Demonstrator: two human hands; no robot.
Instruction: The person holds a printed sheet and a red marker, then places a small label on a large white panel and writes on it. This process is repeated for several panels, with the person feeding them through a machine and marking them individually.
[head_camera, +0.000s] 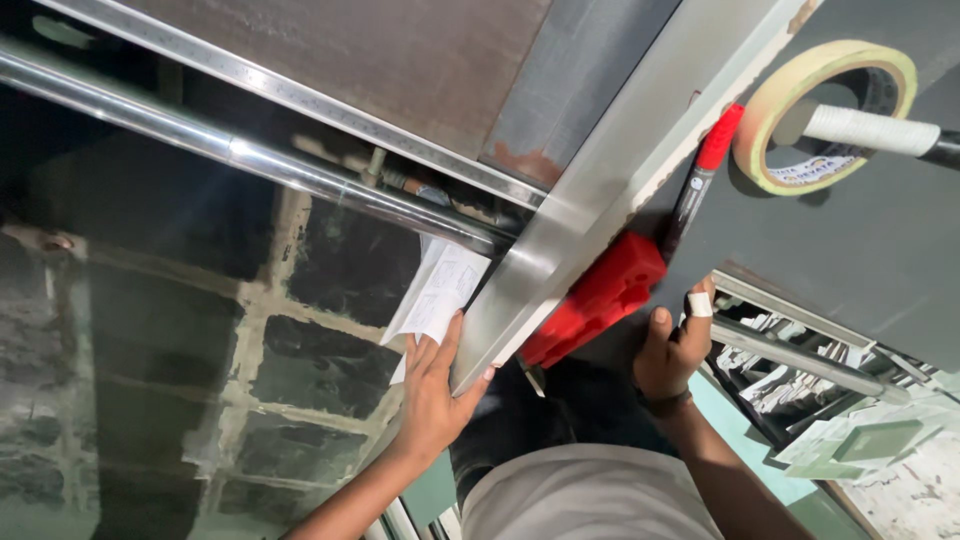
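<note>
A long flat metal bar (600, 190) runs diagonally across a dark grey panel (800, 250), with a red plastic block (600, 295) fixed against its side. My left hand (435, 385) grips the bar's near end, thumb on its edge, fingers lying over a white folded paper (440, 290). My right hand (675, 345), with a white bandage on one finger, curls round the panel's near edge just right of the red block. A marker with a red cap (700, 180) lies on the panel beside the bar.
A roll of beige masking tape (825, 115) hangs on a white-wrapped handle (870, 130) at top right. A shiny steel tube (250, 155) and a metal ruler rail (300, 95) cross the top left. Stacked glass offcuts (860, 440) lie at right, over a tiled floor (200, 380).
</note>
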